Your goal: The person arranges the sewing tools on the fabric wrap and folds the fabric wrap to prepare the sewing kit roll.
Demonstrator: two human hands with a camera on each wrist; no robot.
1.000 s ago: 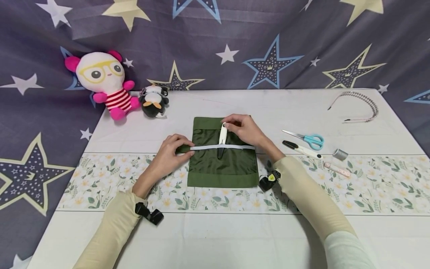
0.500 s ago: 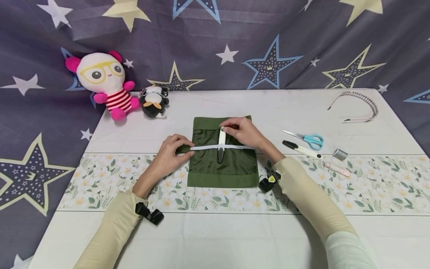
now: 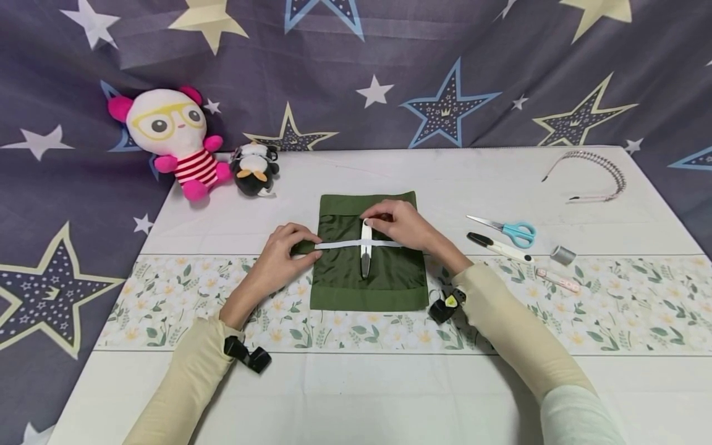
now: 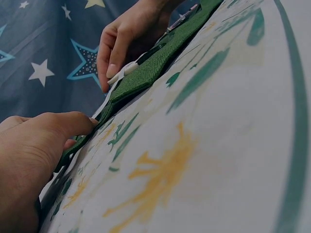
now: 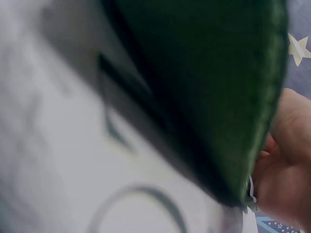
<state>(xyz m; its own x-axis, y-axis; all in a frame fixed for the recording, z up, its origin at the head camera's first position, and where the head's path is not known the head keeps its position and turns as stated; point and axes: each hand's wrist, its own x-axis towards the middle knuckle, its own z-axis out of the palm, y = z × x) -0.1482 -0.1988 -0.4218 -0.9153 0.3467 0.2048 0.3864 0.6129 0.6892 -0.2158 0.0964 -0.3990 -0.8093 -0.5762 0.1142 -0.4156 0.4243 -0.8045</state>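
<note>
A dark green cloth [image 3: 339, 272] lies on the table with a white elastic band [image 3: 339, 244] across its middle. Under the band runs a white tool with a dark tip [image 3: 365, 266], its tip toward the front edge. My right hand [image 3: 406, 225] pinches the tool's white far end between thumb and fingers. At the cloth's left edge my left hand [image 3: 283, 253] pinches the band's end and the cloth there. The left wrist view shows the left thumb on the green edge [image 4: 131, 73]; in the right wrist view the cloth [image 5: 218, 73] hides the pinch.
To the right lie blue-handled scissors [image 3: 517, 233], a black-and-white tool [image 3: 500, 247], a grey spool [image 3: 563, 254], a pink floral item [image 3: 558, 280] and a headband [image 3: 612, 173]. Two plush toys, one pink and white [image 3: 194, 167], one black and white [image 3: 254, 173], stand at the back left.
The right hand has moved toward the front edge, sliding the white tool farther under the band, so more of its dark tip shows in front. The left hand has stayed in place.
</note>
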